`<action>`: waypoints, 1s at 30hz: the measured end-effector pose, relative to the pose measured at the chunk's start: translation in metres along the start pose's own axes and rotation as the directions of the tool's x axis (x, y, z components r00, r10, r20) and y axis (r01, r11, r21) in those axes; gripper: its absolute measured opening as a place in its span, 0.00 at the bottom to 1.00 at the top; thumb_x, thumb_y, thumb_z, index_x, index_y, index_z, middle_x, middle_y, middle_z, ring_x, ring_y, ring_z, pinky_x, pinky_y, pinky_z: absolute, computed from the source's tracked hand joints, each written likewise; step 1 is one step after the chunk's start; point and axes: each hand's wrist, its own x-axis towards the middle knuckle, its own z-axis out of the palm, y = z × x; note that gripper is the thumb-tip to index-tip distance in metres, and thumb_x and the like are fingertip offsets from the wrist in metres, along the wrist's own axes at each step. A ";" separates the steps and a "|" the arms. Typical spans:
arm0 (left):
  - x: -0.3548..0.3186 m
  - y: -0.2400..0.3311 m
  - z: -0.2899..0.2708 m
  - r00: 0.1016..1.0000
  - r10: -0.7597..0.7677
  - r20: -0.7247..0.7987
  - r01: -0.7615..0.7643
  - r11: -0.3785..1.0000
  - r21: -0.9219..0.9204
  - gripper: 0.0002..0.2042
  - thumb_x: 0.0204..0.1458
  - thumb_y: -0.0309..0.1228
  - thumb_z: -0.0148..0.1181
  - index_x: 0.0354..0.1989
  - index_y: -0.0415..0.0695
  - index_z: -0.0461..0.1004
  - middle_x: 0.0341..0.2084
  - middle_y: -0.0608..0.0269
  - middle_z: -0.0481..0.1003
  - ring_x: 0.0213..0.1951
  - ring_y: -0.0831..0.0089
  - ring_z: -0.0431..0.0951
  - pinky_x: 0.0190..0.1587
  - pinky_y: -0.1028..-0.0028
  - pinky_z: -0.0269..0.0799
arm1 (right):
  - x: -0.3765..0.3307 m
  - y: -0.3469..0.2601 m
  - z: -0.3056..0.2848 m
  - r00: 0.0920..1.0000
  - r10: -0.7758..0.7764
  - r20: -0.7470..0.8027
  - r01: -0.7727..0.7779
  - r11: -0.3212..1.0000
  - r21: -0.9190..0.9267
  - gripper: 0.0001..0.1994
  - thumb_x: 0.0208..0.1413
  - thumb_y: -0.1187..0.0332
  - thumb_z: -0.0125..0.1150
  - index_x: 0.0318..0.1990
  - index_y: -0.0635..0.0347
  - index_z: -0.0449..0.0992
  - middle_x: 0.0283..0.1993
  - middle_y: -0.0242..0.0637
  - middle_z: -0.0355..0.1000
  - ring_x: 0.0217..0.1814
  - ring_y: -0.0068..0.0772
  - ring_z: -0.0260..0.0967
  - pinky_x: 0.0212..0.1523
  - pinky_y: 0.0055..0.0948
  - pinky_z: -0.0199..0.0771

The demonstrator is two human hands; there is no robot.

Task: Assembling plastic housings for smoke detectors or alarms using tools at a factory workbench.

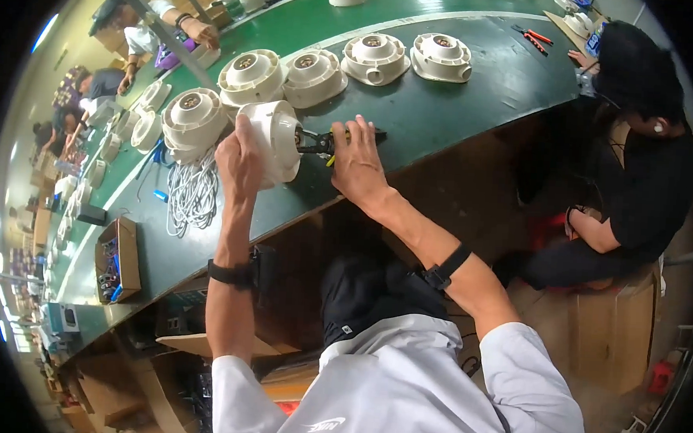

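My left hand (239, 162) is closed on the side of a round white plastic housing (278, 142), which is tipped on its side near the table's front edge. From the right, my right hand (358, 166) grips dark pliers (313, 142) with a bit of yellow on them. Their jaws reach into the centre of the housing's right-facing side, at a brass-coloured part. What exactly the jaws hold is too small to make out. Behind stand several similar white housings (374, 57), upright with brass-coloured centres.
A bundle of white cable (192, 197) lies left of my left forearm, near a small cardboard box (118, 261) of parts. Red-handled pliers (534, 40) rest at the far right of the green table (494, 91). A person in black (640, 153) sits at right; others work at far left.
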 end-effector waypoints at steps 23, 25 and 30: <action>-0.004 -0.011 -0.003 0.983 0.181 0.028 -0.183 0.968 0.170 0.28 0.62 0.46 0.38 0.28 0.33 0.76 0.20 0.44 0.75 0.26 0.51 0.77 0.35 0.60 0.69 | 0.043 -0.008 -0.050 0.804 0.061 0.592 0.004 0.994 -0.107 0.14 0.44 0.70 0.50 0.38 0.70 0.72 0.39 0.59 0.72 0.45 0.57 0.70 0.45 0.48 0.69; -0.006 -0.012 -0.005 0.988 0.153 0.034 -0.154 0.988 0.014 0.27 0.62 0.46 0.40 0.28 0.32 0.76 0.18 0.47 0.75 0.23 0.57 0.76 0.31 0.63 0.70 | 0.067 -0.014 -0.075 0.453 -0.003 0.891 0.005 1.000 0.001 0.12 0.42 0.70 0.46 0.28 0.67 0.76 0.34 0.54 0.75 0.39 0.49 0.73 0.40 0.42 0.71; -0.002 -0.013 -0.009 0.987 0.148 0.065 -0.146 0.989 -0.023 0.29 0.62 0.46 0.41 0.23 0.31 0.74 0.14 0.47 0.72 0.20 0.61 0.75 0.28 0.64 0.69 | 0.070 -0.028 -0.095 0.386 0.093 0.918 -0.052 0.996 -0.079 0.15 0.44 0.68 0.45 0.28 0.70 0.78 0.33 0.53 0.75 0.34 0.49 0.73 0.36 0.40 0.72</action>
